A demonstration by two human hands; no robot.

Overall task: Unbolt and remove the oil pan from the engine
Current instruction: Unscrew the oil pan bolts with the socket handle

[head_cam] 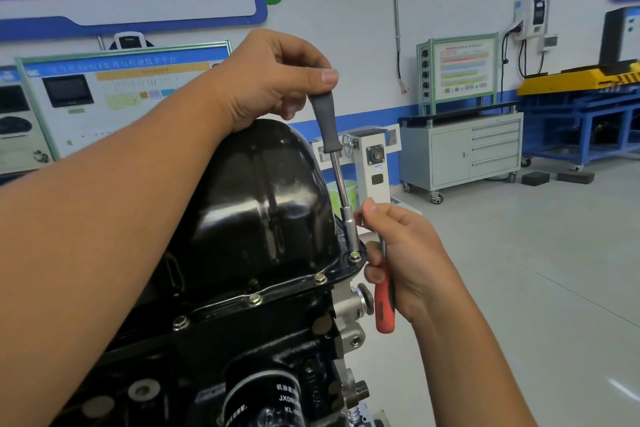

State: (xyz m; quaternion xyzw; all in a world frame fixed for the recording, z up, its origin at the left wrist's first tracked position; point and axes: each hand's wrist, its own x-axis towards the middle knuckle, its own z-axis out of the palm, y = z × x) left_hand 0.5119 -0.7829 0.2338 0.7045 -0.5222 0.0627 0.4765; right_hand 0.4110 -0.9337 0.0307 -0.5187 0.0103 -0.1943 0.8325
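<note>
The left hand (273,80) curls round the top of a nut driver (337,170), thumb laid flat over the end of its dark grey handle. The driver's steel shaft slants down and to the right, and its socket sits on a flange bolt (354,257) at the right corner of the oil pan (263,198). The right hand (403,253) is just right of the socket, fingers wrapped round a red-handled tool (384,302) whose grip hangs down from the fist; thumb and forefinger pinch something small and brassy near the socket (too small to tell what).

The glossy black pan sits on top of the engine (242,350), its flange held by more bolts along the near edge (255,299). An oil filter (266,402) with white lettering projects at the near bottom edge.

Far right stand a grey drawer cabinet (485,152) on castors and a blue bench (588,121); a display board (114,94) lines the far left wall.
</note>
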